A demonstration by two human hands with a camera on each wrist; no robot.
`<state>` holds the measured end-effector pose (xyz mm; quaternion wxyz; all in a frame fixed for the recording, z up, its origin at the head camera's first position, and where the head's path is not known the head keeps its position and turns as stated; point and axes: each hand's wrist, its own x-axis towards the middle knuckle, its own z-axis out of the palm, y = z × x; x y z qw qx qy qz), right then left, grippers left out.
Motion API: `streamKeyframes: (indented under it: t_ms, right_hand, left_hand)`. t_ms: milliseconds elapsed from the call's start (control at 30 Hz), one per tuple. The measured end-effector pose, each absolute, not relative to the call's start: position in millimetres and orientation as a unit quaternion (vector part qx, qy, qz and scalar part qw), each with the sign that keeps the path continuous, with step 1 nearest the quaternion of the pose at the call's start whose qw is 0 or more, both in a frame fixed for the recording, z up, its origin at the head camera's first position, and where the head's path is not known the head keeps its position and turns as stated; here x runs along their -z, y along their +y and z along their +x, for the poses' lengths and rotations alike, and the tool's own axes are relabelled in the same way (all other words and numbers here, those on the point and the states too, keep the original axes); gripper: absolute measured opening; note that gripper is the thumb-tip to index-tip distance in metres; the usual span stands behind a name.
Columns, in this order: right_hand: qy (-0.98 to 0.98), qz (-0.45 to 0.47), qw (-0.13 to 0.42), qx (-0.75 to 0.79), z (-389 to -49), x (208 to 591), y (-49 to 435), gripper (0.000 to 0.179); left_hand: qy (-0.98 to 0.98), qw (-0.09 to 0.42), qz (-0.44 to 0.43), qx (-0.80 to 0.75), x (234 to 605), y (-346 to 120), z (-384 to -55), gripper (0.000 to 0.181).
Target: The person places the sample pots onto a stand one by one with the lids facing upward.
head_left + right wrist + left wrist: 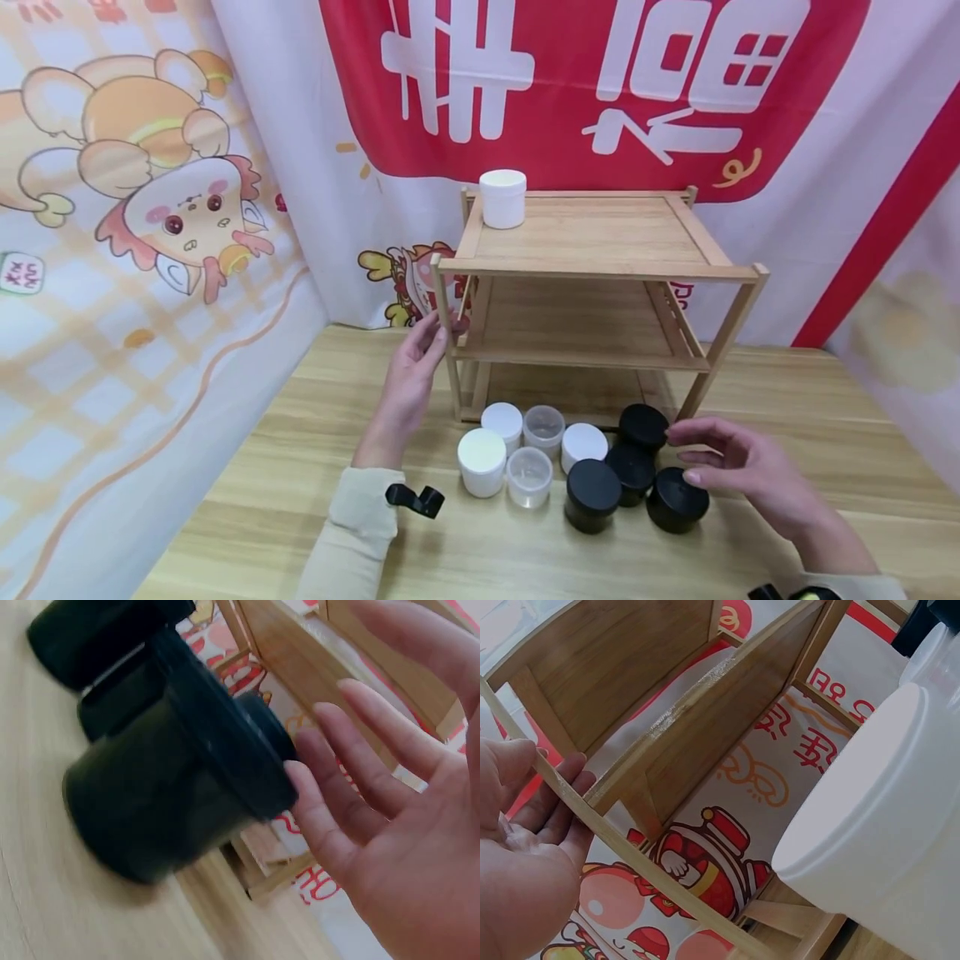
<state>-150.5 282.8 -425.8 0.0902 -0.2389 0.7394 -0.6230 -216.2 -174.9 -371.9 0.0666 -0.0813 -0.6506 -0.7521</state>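
My left hand holds the front left post of a three-tier wooden shelf; in the left wrist view the thumb is on one side of the post and the fingers are behind it. At the right, my right hand hovers with spread fingers beside several black lidded jars. Its fingertips are right at the rim of the nearest black jar in the right wrist view, and the fingers are not curled round it. A white lidded jar stands on the top tier's left side.
In front of the shelf stand three white jars and two clear cups, left of the black ones. Everything rests on a wood-grain table. Printed cloth hangs behind and at the sides.
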Motion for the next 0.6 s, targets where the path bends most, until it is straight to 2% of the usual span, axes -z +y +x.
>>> streamKeyframes:
  t_ms: [133,600]
  right_hand:
    - [0.734,-0.253,0.130,0.616,-153.5,432.3,285.2,0.050]
    - [0.675,-0.339,0.201,0.624,-162.0,454.8,300.9,0.060]
  left_hand:
    - [-0.652,0.073,-0.081,0.750,372.7,-177.4,-216.6,0.045]
    - [-0.652,0.081,-0.084,0.749,376.3,-173.4,-218.1,0.046]
